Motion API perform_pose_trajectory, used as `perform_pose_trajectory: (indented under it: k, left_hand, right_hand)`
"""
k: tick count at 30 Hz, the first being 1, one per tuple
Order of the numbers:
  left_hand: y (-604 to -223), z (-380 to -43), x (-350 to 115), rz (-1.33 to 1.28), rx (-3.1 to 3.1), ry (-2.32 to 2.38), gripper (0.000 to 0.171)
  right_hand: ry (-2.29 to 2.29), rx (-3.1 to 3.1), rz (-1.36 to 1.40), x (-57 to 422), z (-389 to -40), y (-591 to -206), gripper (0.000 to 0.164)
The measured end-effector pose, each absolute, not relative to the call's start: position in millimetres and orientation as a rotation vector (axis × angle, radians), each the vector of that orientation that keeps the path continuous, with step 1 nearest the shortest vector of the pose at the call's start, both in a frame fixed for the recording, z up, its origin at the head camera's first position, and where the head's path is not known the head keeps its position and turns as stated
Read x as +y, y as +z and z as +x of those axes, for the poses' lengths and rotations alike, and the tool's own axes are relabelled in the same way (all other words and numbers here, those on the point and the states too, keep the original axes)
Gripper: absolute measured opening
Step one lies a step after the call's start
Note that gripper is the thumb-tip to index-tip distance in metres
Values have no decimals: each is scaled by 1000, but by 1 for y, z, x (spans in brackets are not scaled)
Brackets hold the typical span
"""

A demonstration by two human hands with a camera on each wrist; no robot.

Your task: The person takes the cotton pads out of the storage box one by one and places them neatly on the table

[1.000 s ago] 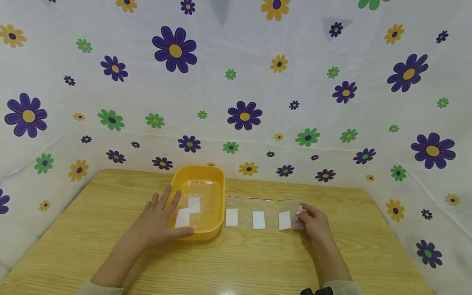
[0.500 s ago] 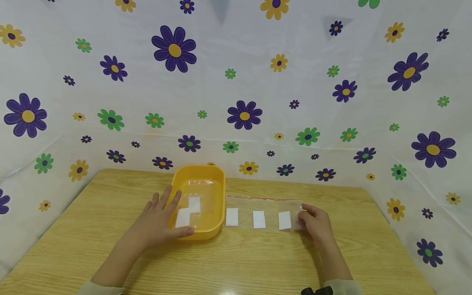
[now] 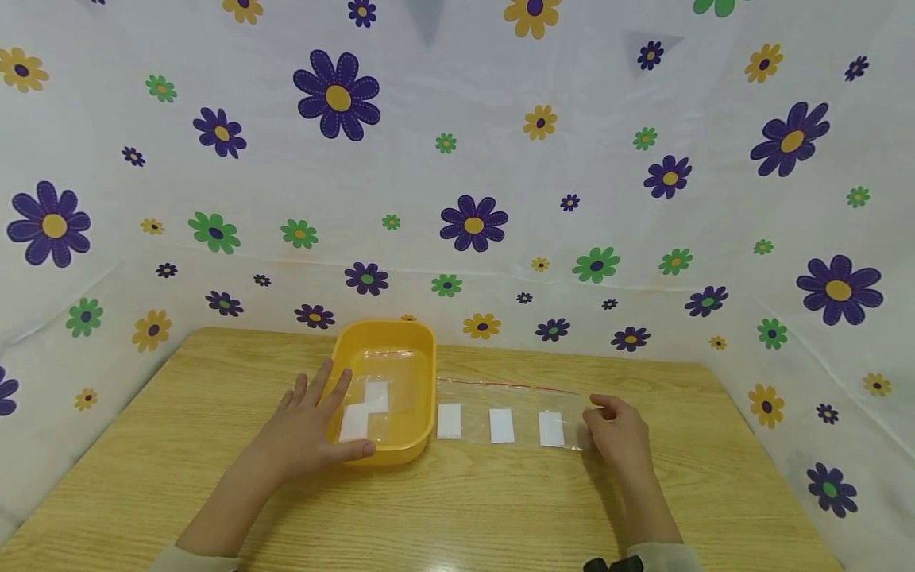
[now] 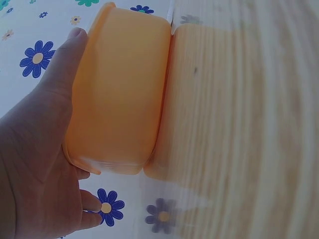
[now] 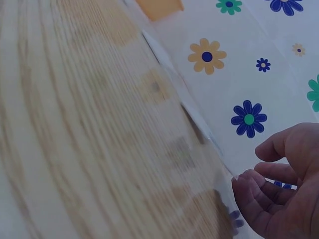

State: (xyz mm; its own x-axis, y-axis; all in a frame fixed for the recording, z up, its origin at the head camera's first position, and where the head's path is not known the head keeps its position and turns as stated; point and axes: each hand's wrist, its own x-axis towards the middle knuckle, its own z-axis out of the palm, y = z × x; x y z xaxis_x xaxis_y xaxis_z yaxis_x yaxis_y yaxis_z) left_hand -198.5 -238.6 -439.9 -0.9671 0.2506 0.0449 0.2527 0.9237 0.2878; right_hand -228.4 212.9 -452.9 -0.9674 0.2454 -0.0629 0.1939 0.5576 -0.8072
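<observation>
A yellow tub (image 3: 404, 456) stands left of centre, holding clear zip bags with white labels (image 3: 376, 396). My left hand (image 3: 303, 433) lies spread along its left side, thumb over the near rim; the left wrist view shows the tub's outer wall (image 4: 117, 89) beside the thumb. Right of the tub, clear zip bags with white labels (image 3: 449, 421) lie in an overlapping row, a red zip line along the top. My right hand (image 3: 622, 433) pinches the right edge of the last zip bag (image 3: 574, 429). The right wrist view shows thumb and fingers together at that edge.
The wood-grain table (image 3: 457, 508) runs up to a white flower-printed sheet (image 3: 400, 175) that rises behind and on both sides. A small dark object (image 3: 613, 565) shows at the bottom edge, near the right sleeve.
My right hand has moved slightly right. The last zip bag's right part, bunched under the fingers before, now lies spread out flat. My left hand and the tub stay put.
</observation>
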Motion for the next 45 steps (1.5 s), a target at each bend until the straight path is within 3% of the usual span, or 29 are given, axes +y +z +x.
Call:
perform_pose_trajectory:
  k: [12, 22, 32, 45]
  left_hand:
    - [-442, -198, -240, -404, -3067, -455, 118]
    - [-443, -197, -237, -399, -3075, -488, 118]
    - [-446, -199, -240, -391, -3068, -472, 119]
    - [-443, -198, -240, -388, -3066, -466, 120]
  right_hand:
    - [1395, -2720, -363, 215, -229, -452, 44]
    - [1689, -2613, -335, 204, -223, -441, 42]
    - [2105, -2414, -273, 168, -234, -426, 43]
    - [2327, -2315, -111, 120, -230, -416, 39]
